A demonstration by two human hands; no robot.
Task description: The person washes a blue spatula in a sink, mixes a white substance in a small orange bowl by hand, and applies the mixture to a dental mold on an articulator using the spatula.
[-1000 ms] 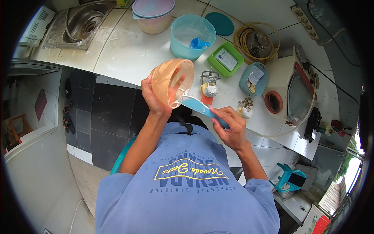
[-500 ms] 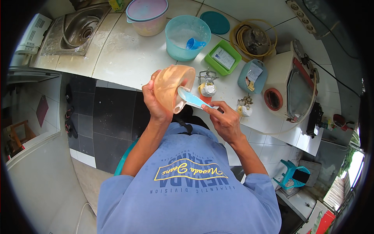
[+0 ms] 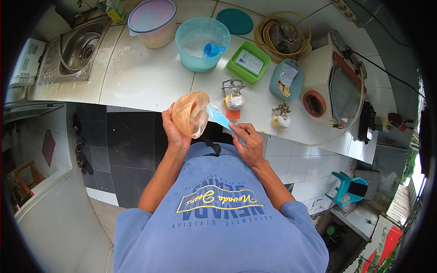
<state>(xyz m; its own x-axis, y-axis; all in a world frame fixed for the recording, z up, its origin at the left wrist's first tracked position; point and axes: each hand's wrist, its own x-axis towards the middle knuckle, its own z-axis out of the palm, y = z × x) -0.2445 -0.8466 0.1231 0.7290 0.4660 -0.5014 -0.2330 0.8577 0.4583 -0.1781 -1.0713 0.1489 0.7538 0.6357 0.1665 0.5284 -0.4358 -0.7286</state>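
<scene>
My left hand (image 3: 176, 133) is wrapped round an orange flexible mixing bowl (image 3: 185, 113), tilted on its side with its mouth toward the right. White paste smears the inside of the bowl. A light-blue mixing spatula (image 3: 221, 118) is gripped in my right hand (image 3: 250, 142); white paste coats its blade, which is just beside the bowl's rim. Past the spatula, on the counter, stands a metal dental articulator (image 3: 232, 86) with a white plaster lump (image 3: 234, 102) above an orange-red piece (image 3: 233, 113). A second, smaller articulator (image 3: 281, 113) with white plaster sits to its right.
On the white tiled counter (image 3: 132, 77) stand a turquoise tub (image 3: 195, 59) of white powder with a blue scoop (image 3: 213, 50), a lidded container (image 3: 152, 34), a green box (image 3: 241, 75) and a blue-grey basket (image 3: 275, 84). A sandblasting-type cabinet (image 3: 314, 77) is at right, a sink (image 3: 84, 48) at left.
The spatula has come out of the bowl's inside to beside its rim. Both hands and the bowl sit lower and further left, while the view has shifted too.
</scene>
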